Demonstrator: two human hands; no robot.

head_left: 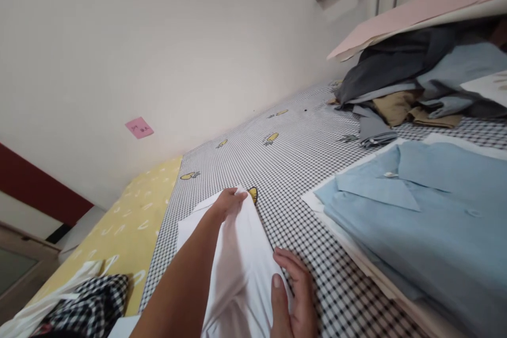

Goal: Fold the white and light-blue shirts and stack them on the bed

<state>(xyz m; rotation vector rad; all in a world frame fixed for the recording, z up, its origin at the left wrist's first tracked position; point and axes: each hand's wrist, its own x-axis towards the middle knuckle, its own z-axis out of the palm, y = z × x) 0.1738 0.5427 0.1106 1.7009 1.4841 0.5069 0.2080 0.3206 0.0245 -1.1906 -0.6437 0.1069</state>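
Under my left forearm, the white garment (241, 280) lies on the checked bedsheet (304, 190), its long axis running from the bottom of my view to the far end, which narrows and points toward the wall (119, 53). My left hand (228, 205) is at that far end, its fingers pressed together and pinching the cloth. My right hand (295, 296) is at the garment's right edge, nearer my body, with its fingers spread and open; the thumb rests on the white cloth, and the other fingers sit at the edge or on the sheet. The left arm lies over the garment; the right stays beside it.

Farther right, a folded light-blue shirt (400, 211) rests on a pale board (313, 202), with a small pin at the collar. Beyond it lies a heap of dark, grey and tan clothing (396, 76), beneath a pink board (420, 10). A yellow patterned sheet (127, 227) lies to the left, and a pink sticky note (139, 128) is on the wall.
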